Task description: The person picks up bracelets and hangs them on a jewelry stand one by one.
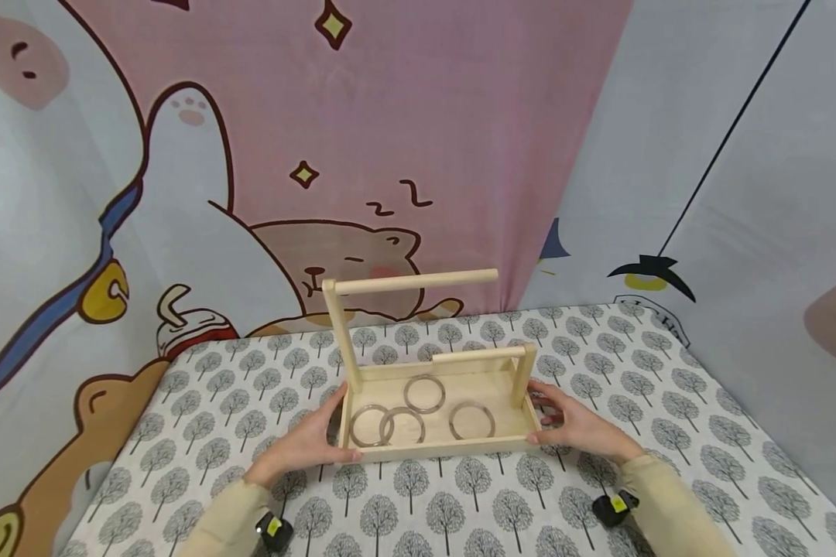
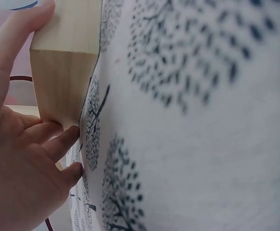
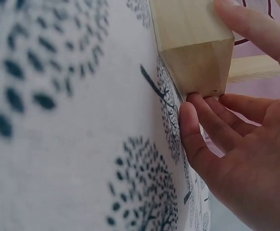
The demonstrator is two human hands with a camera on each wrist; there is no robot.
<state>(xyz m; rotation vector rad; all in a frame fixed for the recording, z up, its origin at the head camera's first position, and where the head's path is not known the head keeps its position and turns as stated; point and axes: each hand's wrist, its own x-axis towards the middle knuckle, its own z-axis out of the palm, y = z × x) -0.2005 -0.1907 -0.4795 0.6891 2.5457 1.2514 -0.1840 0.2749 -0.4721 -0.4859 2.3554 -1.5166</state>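
Observation:
A pale wooden tray (image 1: 453, 446) sits on the cloth between my hands. From its left end rises a tall post (image 1: 340, 329) with a long bar (image 1: 418, 283) pointing right; a shorter post (image 1: 523, 377) at the right end carries a short bar (image 1: 477, 354) pointing left. Several translucent bangles (image 1: 452, 422) lie inside, two overlapping at the left. My left hand (image 1: 310, 439) grips the left end, thumb at the front corner, fingers against the end wall (image 2: 65, 82). My right hand (image 1: 574, 424) holds the opposite end likewise, its fingertips at the wall's lower edge in the right wrist view.
A white cloth with grey tree prints (image 1: 446, 510) covers the table. Behind it hangs a pink and white cartoon curtain (image 1: 460, 155), with another pale curtain side (image 1: 773, 193) at the right. Both wrists wear small black devices (image 1: 276, 532) over beige sleeves.

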